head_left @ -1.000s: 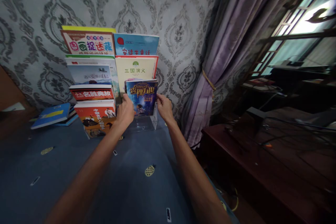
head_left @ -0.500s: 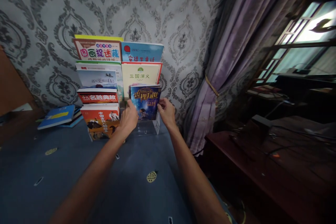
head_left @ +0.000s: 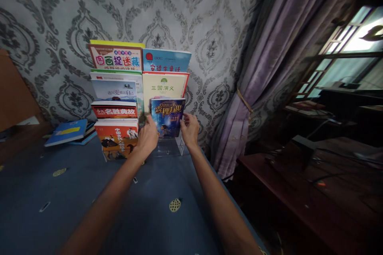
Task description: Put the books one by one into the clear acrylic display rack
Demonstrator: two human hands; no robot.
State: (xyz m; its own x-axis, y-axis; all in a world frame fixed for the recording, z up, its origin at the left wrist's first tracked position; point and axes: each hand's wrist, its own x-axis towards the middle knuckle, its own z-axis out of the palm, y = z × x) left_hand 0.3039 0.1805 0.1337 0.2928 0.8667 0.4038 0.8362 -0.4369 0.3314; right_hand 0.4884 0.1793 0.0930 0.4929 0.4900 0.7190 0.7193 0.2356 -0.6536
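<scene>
A dark blue book (head_left: 166, 114) with gold lettering stands upright in the right column of a clear tiered book stand (head_left: 176, 146). My left hand (head_left: 148, 136) grips its left edge and my right hand (head_left: 189, 128) grips its right edge. Behind it rise a cream book (head_left: 164, 85) and a light blue book (head_left: 166, 60). The left column holds a red-topped orange book (head_left: 117, 137), a red-banded book (head_left: 114, 109), a pale landscape book (head_left: 114, 89) and a pink-titled book (head_left: 116, 58).
The stand rests on a blue cloth (head_left: 89, 195) with small pineapple prints, against patterned grey wallpaper. A flat pile of blue books (head_left: 68, 132) lies to the left. A purple curtain (head_left: 263, 67) hangs on the right, beside dark wooden furniture (head_left: 314, 183).
The view has shifted so the stand sits lower and further right in frame. Both hands stay on the dark blue book, which has sunk a little into its tier.
</scene>
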